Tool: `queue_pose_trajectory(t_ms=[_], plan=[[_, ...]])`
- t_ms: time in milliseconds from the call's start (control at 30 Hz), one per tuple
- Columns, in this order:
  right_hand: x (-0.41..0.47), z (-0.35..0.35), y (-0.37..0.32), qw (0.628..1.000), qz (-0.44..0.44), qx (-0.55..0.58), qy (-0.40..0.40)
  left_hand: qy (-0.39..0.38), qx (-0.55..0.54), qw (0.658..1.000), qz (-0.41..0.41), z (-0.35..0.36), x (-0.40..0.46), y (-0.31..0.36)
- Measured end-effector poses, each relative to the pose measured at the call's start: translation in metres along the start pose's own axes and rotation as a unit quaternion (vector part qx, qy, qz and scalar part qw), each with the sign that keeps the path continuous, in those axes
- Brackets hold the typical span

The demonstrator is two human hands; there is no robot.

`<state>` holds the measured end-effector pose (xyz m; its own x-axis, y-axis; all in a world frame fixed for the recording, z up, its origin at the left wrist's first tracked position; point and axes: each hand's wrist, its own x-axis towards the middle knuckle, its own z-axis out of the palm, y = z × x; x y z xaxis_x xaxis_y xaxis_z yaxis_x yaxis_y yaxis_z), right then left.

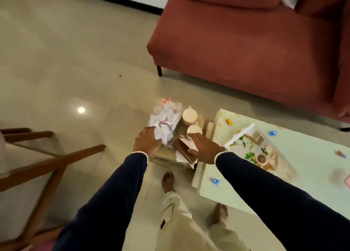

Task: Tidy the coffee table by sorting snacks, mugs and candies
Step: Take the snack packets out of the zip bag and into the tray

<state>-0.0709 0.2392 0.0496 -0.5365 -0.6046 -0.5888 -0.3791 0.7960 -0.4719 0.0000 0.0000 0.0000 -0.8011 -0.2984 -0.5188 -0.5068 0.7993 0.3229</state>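
On a small low stand [166, 159] beside the coffee table lie clear snack bags [165, 121], two cream mugs [189, 116] [194, 129] and a brown box [184, 152]. My left hand [147, 140] rests on the snack bags with its fingers spread. My right hand [203, 146] grips the brown box, thumb on its near edge. The white coffee table [312, 161] holds a leaf-patterned tray [246, 135] and scattered candies: a yellow one [229, 121], blue ones [273, 133] [215, 181] and a red one [341, 154].
A red sofa [246, 42] stands behind the table. A wooden chair frame [47, 165] is at the left. My bare feet [168, 181] are on the tiled floor below the stand. A pink thing [347, 180] shows at the table's right edge.
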Motion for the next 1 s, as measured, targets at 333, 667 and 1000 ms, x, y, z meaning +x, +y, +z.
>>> queue_pose_trajectory(t_ms=[333,667,1000], plan=[[0.079,0.062,-0.005,0.987,0.107,0.120,0.011,-0.092,-0.105,0.985,-0.105,0.052,0.125,-0.046],[0.075,0.102,0.011,0.960,0.152,0.232,0.041,-0.061,-0.309,0.931,-0.183,0.075,0.172,-0.070],[0.075,0.084,-0.002,0.937,0.150,0.312,0.053,-0.040,-0.448,0.875,-0.179,0.020,0.135,-0.109]])
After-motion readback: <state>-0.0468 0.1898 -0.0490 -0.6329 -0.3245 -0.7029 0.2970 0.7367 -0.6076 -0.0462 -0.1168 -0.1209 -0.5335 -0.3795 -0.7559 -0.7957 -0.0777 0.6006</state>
